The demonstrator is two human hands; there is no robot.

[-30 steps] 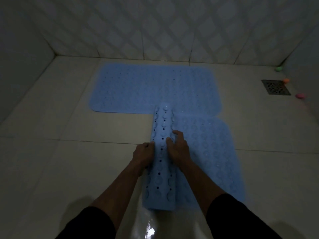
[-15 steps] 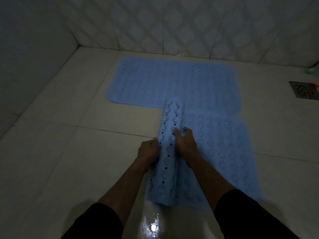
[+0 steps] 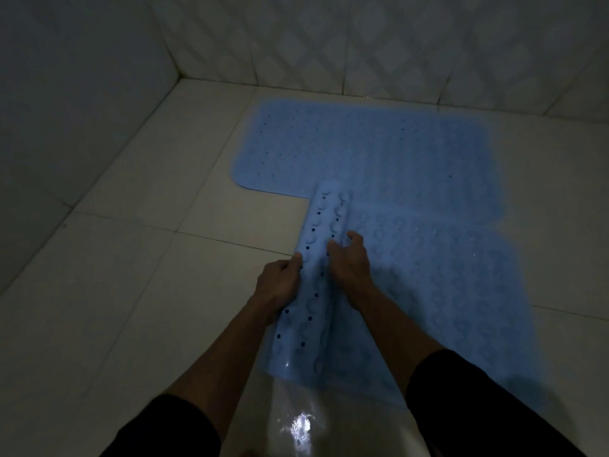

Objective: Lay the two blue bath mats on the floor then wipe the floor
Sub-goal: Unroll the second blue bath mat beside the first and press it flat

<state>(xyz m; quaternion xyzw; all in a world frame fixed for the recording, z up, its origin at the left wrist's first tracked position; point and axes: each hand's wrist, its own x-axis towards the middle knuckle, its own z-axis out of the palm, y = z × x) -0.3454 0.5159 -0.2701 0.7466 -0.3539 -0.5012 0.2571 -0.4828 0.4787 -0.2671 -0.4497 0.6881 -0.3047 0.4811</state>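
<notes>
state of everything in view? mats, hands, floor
Far mat: flat on the floor.
Near mat: right part flat, left edge rolled up.
Left hand: grips the roll.
Right hand: fingers curled on the roll.
Floor: wet shine near the person.

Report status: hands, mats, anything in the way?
Left hand and right hand grip second mat's rolled edge. First mat flat by wall. Nothing blocking the unrolling.
</notes>
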